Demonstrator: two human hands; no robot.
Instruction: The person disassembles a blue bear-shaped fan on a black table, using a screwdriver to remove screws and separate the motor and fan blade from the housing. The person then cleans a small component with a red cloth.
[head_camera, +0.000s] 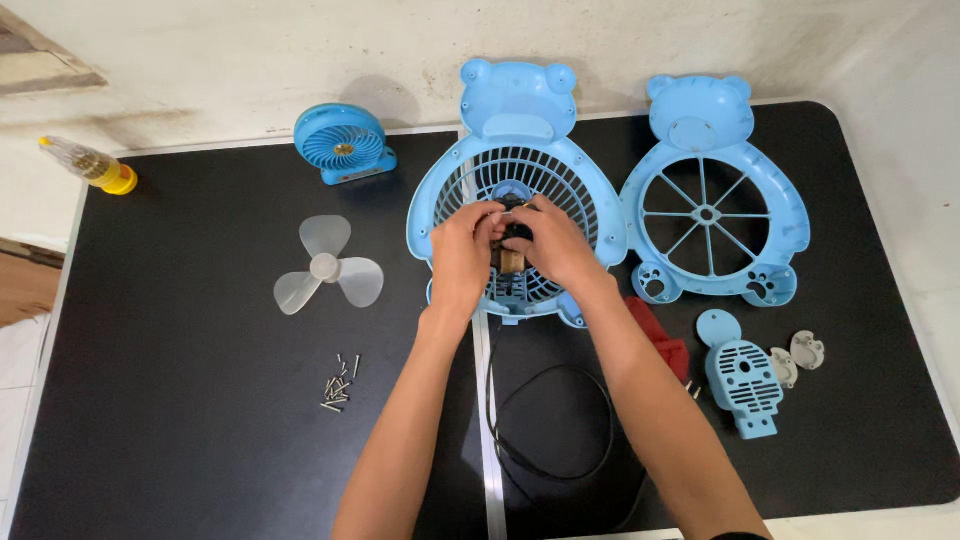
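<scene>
A light-blue bear-shaped fan grille shell (455, 195) lies flat at the middle of the black table (180, 400). My left hand (462, 255) and my right hand (557, 245) meet over its centre, fingers closed around a small motor (512, 258) with a brownish coil. The motor is mostly hidden between my fingers. A black power cord (560, 420) loops from under my hands toward the table's near edge.
A second bear-shaped blue shell (712, 200) with spokes lies to the right. A translucent three-blade propeller (328, 268) and several loose screws (340, 388) lie to the left. A small blue fan (342, 143), a yellow-capped bottle (92, 165), a blue vented motor cover (743, 375), grey caps (800, 355) and a red item (662, 335) are also there.
</scene>
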